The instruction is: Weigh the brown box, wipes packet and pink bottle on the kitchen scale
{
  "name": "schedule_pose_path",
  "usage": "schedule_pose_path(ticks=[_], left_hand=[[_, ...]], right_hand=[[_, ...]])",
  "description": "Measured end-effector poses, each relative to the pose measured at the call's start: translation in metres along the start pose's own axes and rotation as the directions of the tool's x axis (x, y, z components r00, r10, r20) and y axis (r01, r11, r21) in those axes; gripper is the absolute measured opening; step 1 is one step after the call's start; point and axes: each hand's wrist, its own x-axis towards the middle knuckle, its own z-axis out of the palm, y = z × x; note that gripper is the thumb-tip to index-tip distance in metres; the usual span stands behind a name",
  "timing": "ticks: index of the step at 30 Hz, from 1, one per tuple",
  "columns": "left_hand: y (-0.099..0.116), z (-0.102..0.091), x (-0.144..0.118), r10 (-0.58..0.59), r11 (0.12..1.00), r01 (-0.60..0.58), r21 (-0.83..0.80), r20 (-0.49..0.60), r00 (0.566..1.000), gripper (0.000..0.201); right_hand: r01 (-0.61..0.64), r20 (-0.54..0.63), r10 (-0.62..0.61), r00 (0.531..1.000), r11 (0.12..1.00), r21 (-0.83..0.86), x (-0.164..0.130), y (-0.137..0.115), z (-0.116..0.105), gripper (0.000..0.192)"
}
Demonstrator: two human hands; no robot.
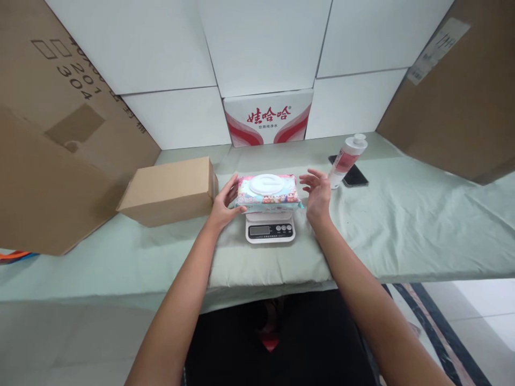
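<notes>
The wipes pack [267,192] lies flat on the kitchen scale [269,228], which stands on the table [402,225]. It is judged light, soft-sided and slightly slippery, with a rigid lid on top; grip at the short ends. The left hand [223,205] touches the pack's left end, fingers loosely curled. The right hand [317,195] hovers just beside the right end, fingers spread and released.

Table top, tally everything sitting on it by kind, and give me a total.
Cardboard box: 1
Wipes pack: 1
Scale: 1
Bottle: 1
Phone: 1
Total: 5
</notes>
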Motion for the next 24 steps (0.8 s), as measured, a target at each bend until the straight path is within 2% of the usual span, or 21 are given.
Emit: schedule_pose_path(ticks=[4, 11, 24], left_hand=[[0.002, 0.001, 0.000, -0.025, 1.000, 0.025, 0.005, -0.010, 1.000, 0.132], [0.004, 0.001, -0.001, -0.034, 0.999, 0.034, 0.004, -0.017, 0.999, 0.129], [0.004, 0.002, -0.001, -0.038, 0.999, 0.038, -0.019, -0.017, 0.999, 0.130]], right_hand=[[-0.019, 0.011, 0.019, 1.000, 1.000, -0.001, 0.002, 0.001, 0.000, 0.053], [0.016, 0.058, -0.015, 0.998, 1.000, -0.009, 0.000, 0.006, -0.001, 0.049], [0.035, 0.075, -0.034, 0.997, 0.999, -0.010, 0.003, 0.013, -0.004, 0.047]])
